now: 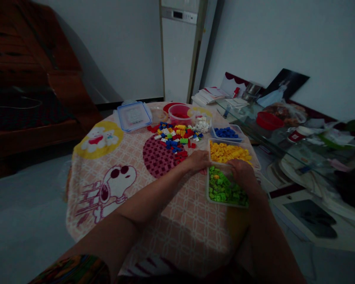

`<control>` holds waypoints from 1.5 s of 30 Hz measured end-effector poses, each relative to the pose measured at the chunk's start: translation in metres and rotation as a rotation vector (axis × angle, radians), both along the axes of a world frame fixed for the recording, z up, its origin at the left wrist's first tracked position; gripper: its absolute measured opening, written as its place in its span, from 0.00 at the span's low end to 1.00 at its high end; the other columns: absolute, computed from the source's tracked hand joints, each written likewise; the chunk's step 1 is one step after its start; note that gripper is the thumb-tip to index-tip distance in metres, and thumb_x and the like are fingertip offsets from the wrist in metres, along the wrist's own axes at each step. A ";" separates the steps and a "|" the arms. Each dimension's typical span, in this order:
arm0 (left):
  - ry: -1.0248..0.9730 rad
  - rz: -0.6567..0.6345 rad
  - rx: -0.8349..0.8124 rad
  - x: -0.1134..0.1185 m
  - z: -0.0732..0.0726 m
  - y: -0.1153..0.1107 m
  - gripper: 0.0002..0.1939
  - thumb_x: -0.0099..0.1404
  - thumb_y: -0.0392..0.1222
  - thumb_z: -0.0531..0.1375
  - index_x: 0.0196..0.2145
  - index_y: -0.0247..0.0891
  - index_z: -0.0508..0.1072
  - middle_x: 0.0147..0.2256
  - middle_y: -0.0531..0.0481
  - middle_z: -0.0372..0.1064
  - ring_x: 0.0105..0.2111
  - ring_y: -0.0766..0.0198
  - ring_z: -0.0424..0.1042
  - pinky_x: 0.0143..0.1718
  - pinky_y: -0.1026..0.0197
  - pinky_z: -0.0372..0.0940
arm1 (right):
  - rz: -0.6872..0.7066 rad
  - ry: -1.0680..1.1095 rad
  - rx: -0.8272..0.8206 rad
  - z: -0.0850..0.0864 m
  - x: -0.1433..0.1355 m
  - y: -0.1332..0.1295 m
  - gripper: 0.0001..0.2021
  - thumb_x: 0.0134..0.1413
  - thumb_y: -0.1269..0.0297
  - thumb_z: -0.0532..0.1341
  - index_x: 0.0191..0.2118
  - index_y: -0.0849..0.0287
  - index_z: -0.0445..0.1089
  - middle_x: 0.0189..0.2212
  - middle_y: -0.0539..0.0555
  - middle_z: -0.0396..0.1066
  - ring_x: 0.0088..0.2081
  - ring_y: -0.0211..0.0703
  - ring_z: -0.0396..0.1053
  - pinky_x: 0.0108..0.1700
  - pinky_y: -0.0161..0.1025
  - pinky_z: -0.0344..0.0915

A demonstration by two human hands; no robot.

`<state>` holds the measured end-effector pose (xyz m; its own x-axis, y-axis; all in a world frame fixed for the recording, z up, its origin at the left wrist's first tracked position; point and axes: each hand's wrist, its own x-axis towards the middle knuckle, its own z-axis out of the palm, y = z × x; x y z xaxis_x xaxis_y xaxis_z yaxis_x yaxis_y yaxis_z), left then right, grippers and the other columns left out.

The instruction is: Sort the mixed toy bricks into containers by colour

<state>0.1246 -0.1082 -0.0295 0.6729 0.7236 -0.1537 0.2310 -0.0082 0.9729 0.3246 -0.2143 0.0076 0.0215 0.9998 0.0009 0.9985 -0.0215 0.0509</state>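
At the left corner where two clear plastic boxes meet, my left hand (198, 161) has its fingers closed on the box edge. My right hand (240, 170) reaches to the shared rim on the other side, fingers curled down over it. The nearer box holds green toy building bricks (223, 185), with a yellowish piece among them. Yellow bricks (229, 152) fill the box behind. Which of the two rims each hand grips is hard to make out in the dim light, and my fingertips are partly hidden.
Beyond the yellow box stands a box of blue bricks (226, 133). A mixed brick pile (177, 136) lies mid-table, with white bricks (202, 124) beside it. A pink tub (180, 114) and a blue-rimmed lid (134, 116) are at the back. A cluttered glass table (248, 122) adjoins on the right.
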 end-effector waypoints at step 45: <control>-0.125 0.892 0.295 -0.128 -0.016 0.128 0.13 0.63 0.39 0.57 0.41 0.35 0.80 0.27 0.50 0.76 0.23 0.65 0.75 0.29 0.64 0.70 | -0.149 0.532 0.376 -0.041 -0.151 0.096 0.19 0.61 0.72 0.53 0.51 0.57 0.77 0.47 0.62 0.80 0.51 0.52 0.76 0.56 0.44 0.68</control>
<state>-0.0032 0.0194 -0.0455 -0.1482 0.9771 0.1530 0.1647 -0.1281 0.9780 0.1731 -0.1186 -0.0337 0.2535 0.9197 0.3000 0.8704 -0.0815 -0.4855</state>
